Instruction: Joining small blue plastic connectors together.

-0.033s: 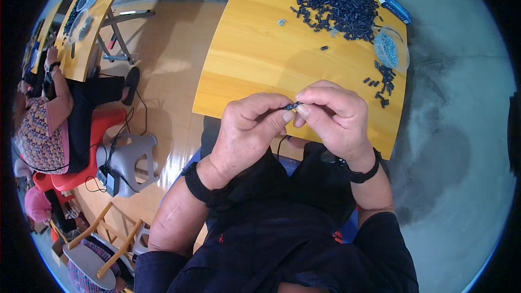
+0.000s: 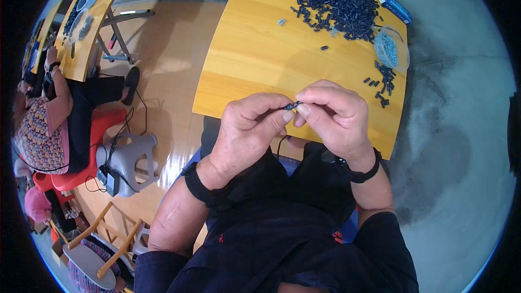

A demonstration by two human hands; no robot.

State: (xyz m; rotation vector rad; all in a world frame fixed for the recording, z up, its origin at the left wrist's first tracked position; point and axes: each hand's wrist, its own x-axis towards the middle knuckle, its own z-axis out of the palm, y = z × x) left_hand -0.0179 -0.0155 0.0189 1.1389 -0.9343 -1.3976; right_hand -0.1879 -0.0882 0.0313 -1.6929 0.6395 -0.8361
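Over the near edge of the yellow wooden table, my two hands meet at a small black cylindrical part. My left hand pinches one end between thumb and forefinger. From the other side my right hand grips it the same way. The fingertips cover most of the part, so its details are hidden. Farther up the table lies a big pile of small black cylindrical parts. One loose black part lies apart from it, nearer my hands.
A clear round tub of small light-blue pieces stands at the table's right edge. Near it are several scattered black parts and a blue box. To the left, a person sits on a red chair beside a grey stool.
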